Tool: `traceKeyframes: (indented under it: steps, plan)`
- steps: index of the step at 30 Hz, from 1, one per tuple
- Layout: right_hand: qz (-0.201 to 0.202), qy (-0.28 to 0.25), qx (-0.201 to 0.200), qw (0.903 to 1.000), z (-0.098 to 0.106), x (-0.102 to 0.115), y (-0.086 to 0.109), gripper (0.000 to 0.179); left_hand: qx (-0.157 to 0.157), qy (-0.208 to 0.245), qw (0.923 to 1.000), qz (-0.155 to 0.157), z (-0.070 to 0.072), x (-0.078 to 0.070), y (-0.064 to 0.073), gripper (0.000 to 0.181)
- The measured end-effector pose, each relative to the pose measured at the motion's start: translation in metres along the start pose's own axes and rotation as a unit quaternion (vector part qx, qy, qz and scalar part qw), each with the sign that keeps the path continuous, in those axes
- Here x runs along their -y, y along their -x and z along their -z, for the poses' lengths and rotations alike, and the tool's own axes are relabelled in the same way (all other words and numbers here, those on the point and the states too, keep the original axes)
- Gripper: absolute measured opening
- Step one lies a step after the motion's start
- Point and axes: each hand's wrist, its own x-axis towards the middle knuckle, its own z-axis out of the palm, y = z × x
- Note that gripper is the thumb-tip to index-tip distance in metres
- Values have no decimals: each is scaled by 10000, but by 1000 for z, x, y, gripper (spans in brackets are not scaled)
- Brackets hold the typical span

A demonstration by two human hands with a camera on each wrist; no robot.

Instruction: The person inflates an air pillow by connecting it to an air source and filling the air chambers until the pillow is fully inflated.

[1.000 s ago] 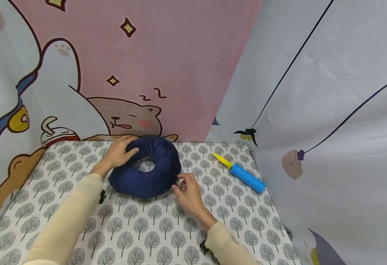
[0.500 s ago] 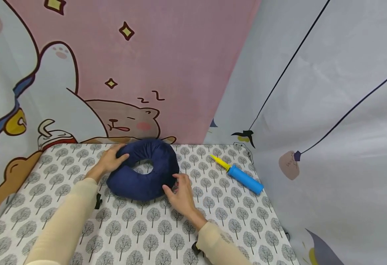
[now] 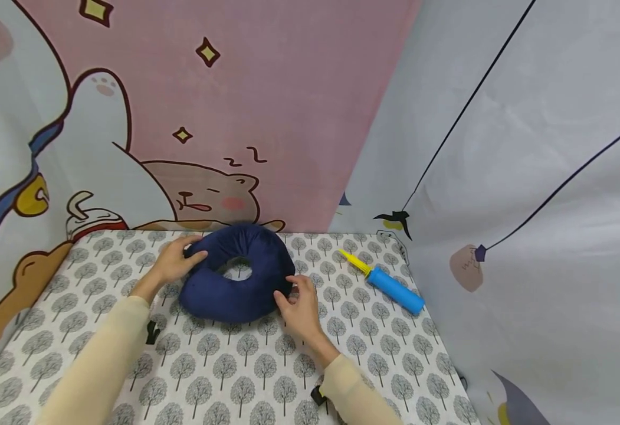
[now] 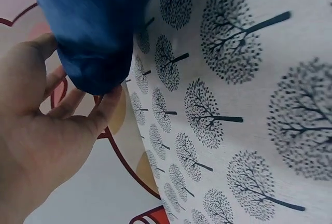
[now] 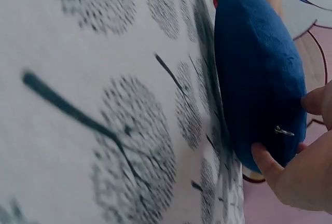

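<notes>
A navy plush U-shaped neck pillow (image 3: 230, 301) lies on the cloth-covered table near the back wall, its gap facing left. My left hand (image 3: 174, 260) grips the pillow's far-left end; in the left wrist view, thumb and fingers sit around that rounded tip. At the pillow's right side, my right hand (image 3: 302, 307) holds the curved edge between thumb and fingers. A small metal zipper pull (image 5: 284, 130) shows on the pillow there, between the fingertips in the right wrist view. Parts of the right fingers are hidden behind the pillow.
A blue hand pump (image 3: 394, 289) with a yellow nozzle (image 3: 354, 261) lies to the right on the tree-print cloth (image 3: 246, 383). Pink cartoon-printed fabric (image 3: 299, 118) hangs behind, and pale fabric (image 3: 543, 206) walls the right side.
My left hand has slid left and nearer along the pillow to its end, uncovering the gap. The pillow has shifted slightly right, and my right hand has come closer over its edge.
</notes>
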Motion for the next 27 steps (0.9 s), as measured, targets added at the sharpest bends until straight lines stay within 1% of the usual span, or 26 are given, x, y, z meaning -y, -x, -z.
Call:
traceKeyframes:
  steps: [4,6,9,12,15,17,20,22,24,27]
  plan:
    - [80,-50,-44,9999,14,-5,-11,43,-225,208,9995,-24,-4,0,13,64]
    - [100,-82,-74,9999,22,-8,-18,42,-367,286,9989,-38,-7,-4,23,64]
    - [47,-124,-86,9999,32,-13,-28,41,-511,388,9978,-151,-12,-9,39,63]
    - [-28,-134,-62,9999,41,-18,-36,43,-540,514,9969,-252,-19,-13,56,63]
    - [-116,-65,-36,9999,45,-24,-40,45,-447,623,9965,-320,-27,-14,70,64]
    - [-177,-5,1,9998,47,-27,-42,46,-379,574,9970,-348,-32,-13,77,65]
    - [-193,35,67,9998,48,-29,-42,45,-305,432,9976,-441,-35,-13,82,65]
    - [-107,88,70,9999,48,-28,-41,44,-324,218,9979,-509,-33,-15,83,63]
    - [27,118,14,9999,49,-26,-39,42,-362,-22,9979,-546,-29,-18,81,59]
    - [256,231,-62,9994,52,-20,-33,40,-344,-296,9975,-543,-21,-24,73,56]
